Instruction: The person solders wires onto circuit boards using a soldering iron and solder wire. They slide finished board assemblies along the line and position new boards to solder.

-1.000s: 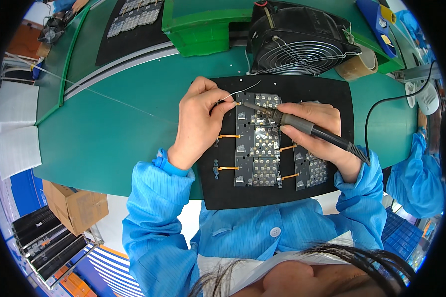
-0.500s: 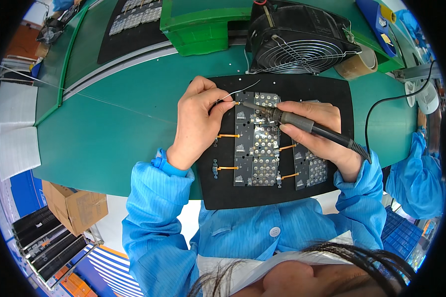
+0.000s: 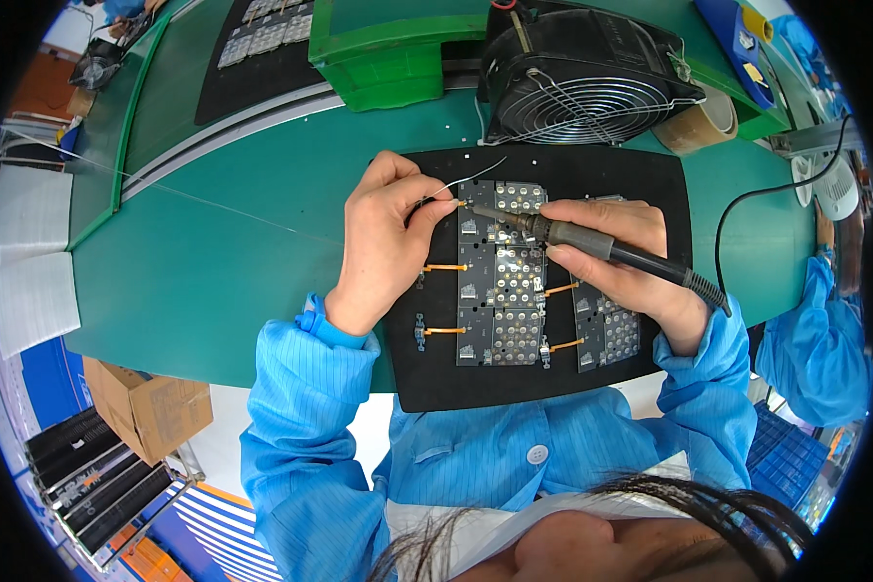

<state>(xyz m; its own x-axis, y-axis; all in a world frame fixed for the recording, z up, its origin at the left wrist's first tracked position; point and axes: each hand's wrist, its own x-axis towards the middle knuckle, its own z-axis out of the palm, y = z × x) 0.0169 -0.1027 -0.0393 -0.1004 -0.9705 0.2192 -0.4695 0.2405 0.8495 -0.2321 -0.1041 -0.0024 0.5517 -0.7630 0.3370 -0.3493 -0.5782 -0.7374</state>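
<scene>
Solder wire (image 3: 456,182) pinched in left fingers (image 3: 427,209) meets the iron (image 3: 592,241) gripped by right fingers (image 3: 577,254); a slip risks burnt fingertips.

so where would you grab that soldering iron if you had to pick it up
By the thick grey handle, coming from the cord end at the right, as the right hand does. The soldering iron lies slanted, its thin metal tip pointing left onto the circuit boards.
</scene>
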